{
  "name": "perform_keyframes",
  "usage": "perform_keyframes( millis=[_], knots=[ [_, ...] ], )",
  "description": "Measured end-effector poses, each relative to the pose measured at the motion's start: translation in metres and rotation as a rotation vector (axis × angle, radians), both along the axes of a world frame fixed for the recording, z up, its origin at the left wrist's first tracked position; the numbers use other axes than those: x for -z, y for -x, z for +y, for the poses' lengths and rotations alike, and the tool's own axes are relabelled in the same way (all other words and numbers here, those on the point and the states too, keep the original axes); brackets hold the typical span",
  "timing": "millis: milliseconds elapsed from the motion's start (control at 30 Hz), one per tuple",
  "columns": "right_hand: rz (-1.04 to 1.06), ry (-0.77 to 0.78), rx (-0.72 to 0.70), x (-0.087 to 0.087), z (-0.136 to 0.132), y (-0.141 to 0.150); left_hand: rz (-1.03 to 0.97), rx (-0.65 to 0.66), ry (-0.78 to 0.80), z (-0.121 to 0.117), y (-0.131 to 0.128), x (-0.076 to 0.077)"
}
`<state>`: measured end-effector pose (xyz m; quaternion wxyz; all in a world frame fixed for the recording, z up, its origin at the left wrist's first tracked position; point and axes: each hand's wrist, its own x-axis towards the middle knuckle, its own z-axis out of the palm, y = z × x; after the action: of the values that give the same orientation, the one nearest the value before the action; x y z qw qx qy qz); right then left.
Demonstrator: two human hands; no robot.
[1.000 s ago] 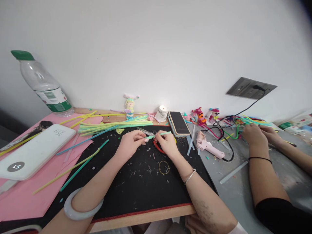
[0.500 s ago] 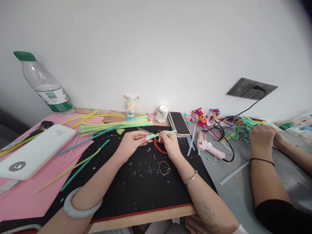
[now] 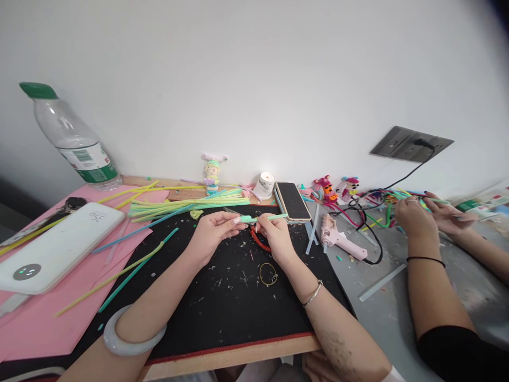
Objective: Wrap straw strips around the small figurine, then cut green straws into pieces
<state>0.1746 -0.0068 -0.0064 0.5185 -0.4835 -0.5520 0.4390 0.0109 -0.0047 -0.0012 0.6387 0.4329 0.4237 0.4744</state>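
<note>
Between my two hands is a green pipe cleaner (image 3: 247,218), held just above the black mat (image 3: 222,318). My left hand (image 3: 217,233) pinches its left end between thumb and fingertips. My right hand (image 3: 274,231) is closed on it a little to the right, and a pale green length sticks out beyond the fingers toward the phone. Red-handled scissors or pliers (image 3: 260,240) lie behind and below my right hand, mostly hidden. Nearer me on the mat rests a thin yellowish ring (image 3: 267,274) among small clippings.
Bundled pipe cleaners (image 3: 186,204) lie behind my left hand. A phone (image 3: 293,201), a white cup (image 3: 264,185) and a small doll (image 3: 212,174) stand along the wall. At right are a pink glue gun (image 3: 342,240) and a co-worker's hands (image 3: 417,217); at left, a white power bank (image 3: 63,246).
My hands have barely moved; the green piece at my left fingertips now looks shorter and thicker, as if folded. The co-worker's hands have moved apart, one now holding a green strand.
</note>
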Motion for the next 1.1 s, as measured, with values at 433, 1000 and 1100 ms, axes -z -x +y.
perform_keyframes(
  millis=[433,1000,1100],
  knots=[
    [-0.022,-0.079,0.026,-0.003,-0.003,-0.003,0.450,-0.117,-0.371,-0.002,0.003,-0.002],
    [-0.094,-0.041,-0.106,-0.008,-0.011,0.005,0.359,0.055,-0.312,-0.009,-0.004,-0.004],
    [-0.135,-0.065,-0.099,-0.008,-0.011,0.004,0.360,0.065,-0.316,-0.010,-0.005,-0.004]
  ],
)
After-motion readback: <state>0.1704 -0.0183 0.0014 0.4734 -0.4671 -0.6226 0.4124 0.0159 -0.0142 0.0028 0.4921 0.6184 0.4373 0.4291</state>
